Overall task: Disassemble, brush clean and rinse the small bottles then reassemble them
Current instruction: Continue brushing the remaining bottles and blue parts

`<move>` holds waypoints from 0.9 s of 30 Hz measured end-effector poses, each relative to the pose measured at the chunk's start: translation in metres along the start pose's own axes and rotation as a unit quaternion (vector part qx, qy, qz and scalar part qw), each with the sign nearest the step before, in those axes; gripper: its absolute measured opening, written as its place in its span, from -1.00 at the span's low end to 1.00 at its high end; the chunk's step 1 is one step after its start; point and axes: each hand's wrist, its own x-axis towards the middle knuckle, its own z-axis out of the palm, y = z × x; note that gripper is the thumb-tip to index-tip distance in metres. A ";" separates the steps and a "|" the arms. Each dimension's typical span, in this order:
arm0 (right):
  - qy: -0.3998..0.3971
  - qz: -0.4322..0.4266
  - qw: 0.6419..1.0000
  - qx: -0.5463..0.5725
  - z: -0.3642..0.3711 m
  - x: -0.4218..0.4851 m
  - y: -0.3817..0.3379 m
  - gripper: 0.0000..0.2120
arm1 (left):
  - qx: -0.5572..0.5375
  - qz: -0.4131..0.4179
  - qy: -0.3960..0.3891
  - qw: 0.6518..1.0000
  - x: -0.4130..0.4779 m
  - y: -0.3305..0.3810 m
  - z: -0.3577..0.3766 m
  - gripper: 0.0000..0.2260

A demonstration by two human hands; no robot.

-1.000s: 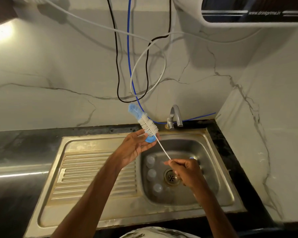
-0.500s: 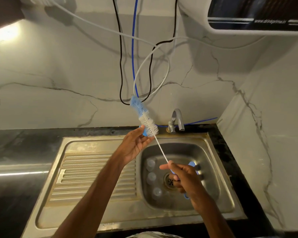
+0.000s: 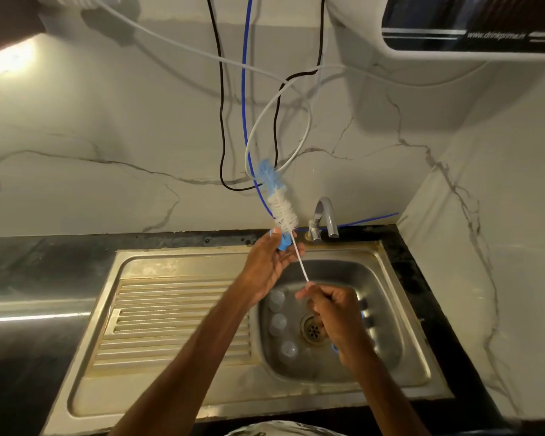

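1. Three small clear plastic bottles (image 3: 277,322) sit in the steel sink (image 3: 170,265), lower centre.
2. Left grip (image 3: 268,262) pinches a blue plastic cap (image 3: 283,243) against the white bristle brush (image 3: 280,209).
3. Right grip (image 3: 334,316) clenches its wire handle (image 3: 299,262), likely for scrubbing.

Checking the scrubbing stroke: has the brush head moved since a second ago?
Yes, the brush head rose higher above the tap and slightly nearer it.

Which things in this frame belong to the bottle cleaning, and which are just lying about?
Part of the job: bottle brush, gripped by the right hand; blue cap in the left hand; clear bottles in the sink; tap.
Just there: hanging cables; water purifier.
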 end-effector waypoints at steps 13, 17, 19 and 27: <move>0.065 -0.084 0.985 -0.139 0.001 -0.008 0.005 -0.72 | 0.022 0.046 0.106 0.993 0.015 0.006 0.024 -0.68; 0.054 -0.097 0.982 -0.153 0.001 -0.018 0.003 -0.62 | 0.029 0.032 0.137 0.990 0.016 0.006 0.023 -0.65; 0.081 -0.096 0.980 -0.154 0.000 -0.005 -0.001 -0.63 | 0.059 0.015 0.122 0.991 0.004 -0.005 0.033 -0.70; 0.038 -0.108 0.980 -0.164 0.002 -0.019 0.007 -0.77 | 0.025 0.034 0.165 0.985 0.007 0.004 0.024 -0.66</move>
